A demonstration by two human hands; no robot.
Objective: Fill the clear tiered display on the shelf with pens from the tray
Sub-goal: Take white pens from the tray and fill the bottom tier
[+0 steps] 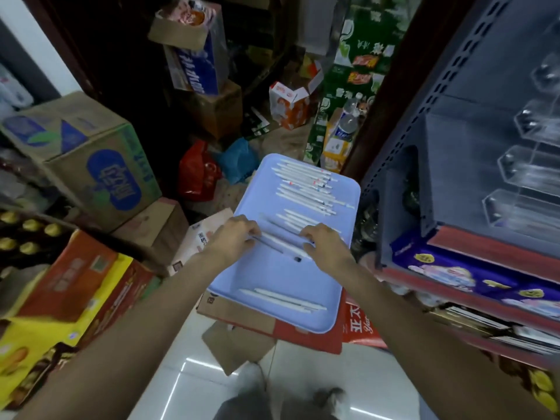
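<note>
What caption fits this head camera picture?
Both hands, left and right, gather white pens on a blue tray.

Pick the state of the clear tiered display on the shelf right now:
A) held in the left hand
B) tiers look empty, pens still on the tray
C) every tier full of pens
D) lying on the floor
B: the clear tiered display stands on the shelf with no pens visible in its tiers, while the pens lie on the blue tray, where the left hand and right hand work.
</note>
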